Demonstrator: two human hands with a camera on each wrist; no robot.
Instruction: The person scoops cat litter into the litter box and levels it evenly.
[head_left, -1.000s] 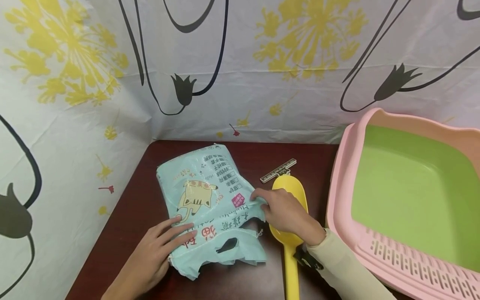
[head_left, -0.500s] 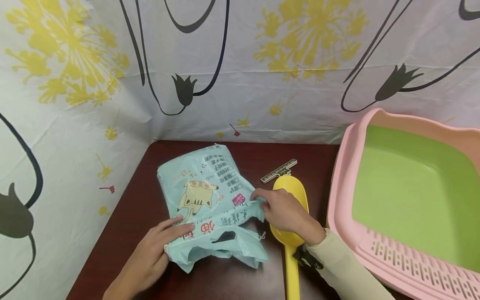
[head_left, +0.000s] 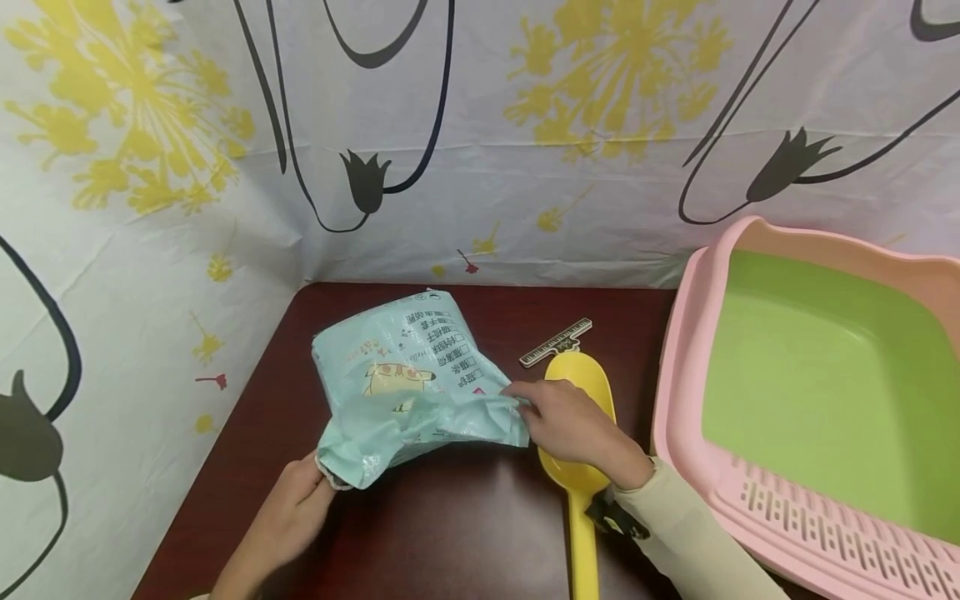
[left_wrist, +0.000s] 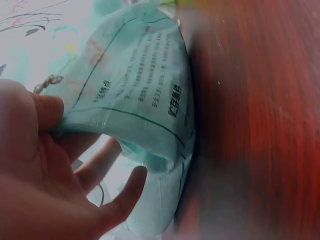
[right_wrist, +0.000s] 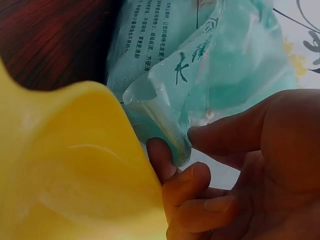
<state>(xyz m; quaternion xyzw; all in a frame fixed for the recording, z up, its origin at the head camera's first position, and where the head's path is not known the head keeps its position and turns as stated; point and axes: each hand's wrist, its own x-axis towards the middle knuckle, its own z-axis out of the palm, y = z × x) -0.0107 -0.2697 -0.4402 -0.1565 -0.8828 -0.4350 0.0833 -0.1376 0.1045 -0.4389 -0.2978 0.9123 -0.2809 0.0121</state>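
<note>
A pale blue cat litter bag (head_left: 442, 358) with a cartoon cat lies on the table, its near end folded back over the printed front. At the near left corner my left hand (head_left: 288, 512) pinches the bag's edge. In the left wrist view the thumb lies on the bag (left_wrist: 145, 90) and the other fingers go under and behind it. My right hand (head_left: 570, 421) pinches the bag's right edge between thumb and forefinger, close beside the yellow scoop (head_left: 588, 375). In the right wrist view the crumpled bag edge (right_wrist: 165, 115) sits between those fingertips.
A pink litter box (head_left: 690, 350) with a green inside stands at the right. A piano-key patterned clip (head_left: 557, 342) lies just beyond the scoop. The dark red table (head_left: 442, 533) meets a patterned white cloth (head_left: 480, 192) at the back and left.
The bag's near end with the cut-out handle has been turned up and away, covering the red lettering and part of the cat. My left hand moved down and left; my right hand stayed put.
</note>
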